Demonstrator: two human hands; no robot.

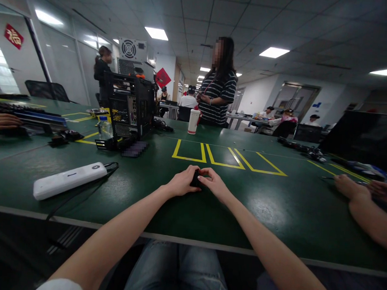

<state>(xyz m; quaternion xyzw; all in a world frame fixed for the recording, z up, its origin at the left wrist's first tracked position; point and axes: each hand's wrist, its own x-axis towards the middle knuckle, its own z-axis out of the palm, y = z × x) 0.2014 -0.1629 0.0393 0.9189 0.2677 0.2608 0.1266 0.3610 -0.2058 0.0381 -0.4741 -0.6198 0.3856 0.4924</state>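
Both my arms reach forward over the dark green table (274, 211). My left hand (180, 182) and my right hand (214, 183) meet near the table's middle, fingers curled around a small black object (196, 179) held between them. The object is mostly hidden by my fingers and I cannot make out what it is. It rests at or just above the tabletop, a little in front of the yellow marked boxes (225, 158).
A white power strip (69, 179) with a black cable lies at the left. A black open computer case (130, 110) and a white bottle (193, 121) stand farther back. Other people's hands rest at the right (354, 190) and far left (0, 122). A person in a striped shirt (218, 94) stands beyond the table.
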